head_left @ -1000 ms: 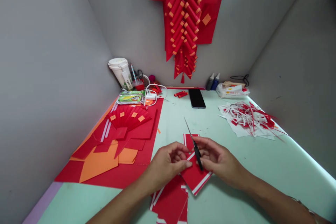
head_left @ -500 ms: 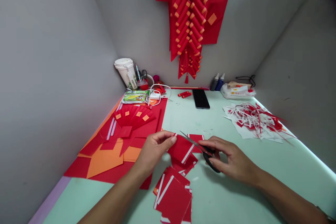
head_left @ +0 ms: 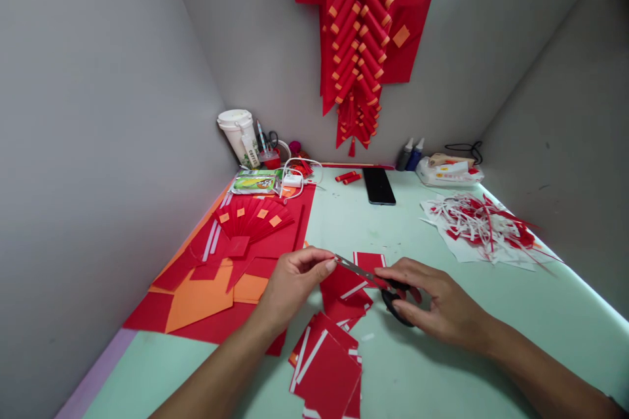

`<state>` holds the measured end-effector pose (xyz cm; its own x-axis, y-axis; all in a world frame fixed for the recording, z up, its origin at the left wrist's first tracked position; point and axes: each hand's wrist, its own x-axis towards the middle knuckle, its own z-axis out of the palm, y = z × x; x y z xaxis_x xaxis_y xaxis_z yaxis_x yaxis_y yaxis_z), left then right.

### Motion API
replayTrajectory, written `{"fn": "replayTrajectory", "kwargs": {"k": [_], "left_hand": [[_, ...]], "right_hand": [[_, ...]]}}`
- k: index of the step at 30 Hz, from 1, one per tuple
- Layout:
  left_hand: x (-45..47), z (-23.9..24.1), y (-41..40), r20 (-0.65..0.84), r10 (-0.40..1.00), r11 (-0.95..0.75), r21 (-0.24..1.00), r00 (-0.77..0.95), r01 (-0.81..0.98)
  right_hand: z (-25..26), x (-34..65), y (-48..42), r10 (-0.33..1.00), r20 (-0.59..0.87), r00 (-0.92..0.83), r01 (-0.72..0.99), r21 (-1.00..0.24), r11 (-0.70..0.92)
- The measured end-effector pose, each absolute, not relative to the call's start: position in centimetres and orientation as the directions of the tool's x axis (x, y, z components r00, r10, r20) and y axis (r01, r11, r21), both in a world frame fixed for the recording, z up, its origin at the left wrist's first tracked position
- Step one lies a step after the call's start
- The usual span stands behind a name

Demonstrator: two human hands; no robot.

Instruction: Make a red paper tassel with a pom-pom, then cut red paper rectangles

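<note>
My left hand (head_left: 301,278) pinches the upper left corner of a red paper piece (head_left: 339,281) between thumb and fingers. In my right hand (head_left: 427,298) are black-handled scissors (head_left: 396,306), held by the loops. Their blades point left, lie across the top of the paper and reach the left fingertips. How far apart the blades stand is hard to make out. Under the held piece lie more red papers with white strips, partly covered. Nearer to me is a loose stack of red cards (head_left: 331,370) with white strips along their edges.
Red and orange sheets (head_left: 199,301) with a folded red fan (head_left: 255,219) spread at left. A black phone (head_left: 378,186) and small red rolls lie at the back. Shredded paper scraps (head_left: 486,226) are heaped at right. A firecracker decoration (head_left: 358,46) hangs on the wall.
The scissors have moved left, so their tips now meet my left fingertips, and the blades have drawn closer together over the paper's top edge. The camera view has shifted slightly.
</note>
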<state>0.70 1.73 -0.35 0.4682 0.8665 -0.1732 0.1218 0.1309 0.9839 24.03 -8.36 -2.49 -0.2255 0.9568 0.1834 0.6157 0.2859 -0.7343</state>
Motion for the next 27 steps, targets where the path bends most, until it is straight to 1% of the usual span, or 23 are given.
{"fn": "replayTrajectory", "kwargs": {"k": [12,19,27], "left_hand": [[0.90,-0.46,1.36,-0.157,0.840,0.098,0.985,0.519,0.139],[1.14,-0.28,1.24,-0.182,0.830,0.121,0.981,0.527,0.149],[1.24,-0.28,1.22,-0.199,0.818,0.159,0.980,0.540,0.120]], "right_hand": [[-3.15,24.09,-8.37,0.949,0.215,-0.230,0.610,-0.728,0.313],[-3.25,24.07,-8.44,0.943,0.225,-0.245,0.601,-0.728,0.330],[-3.38,24.07,-8.42,0.942,0.227,-0.247,0.602,-0.725,0.333]]}}
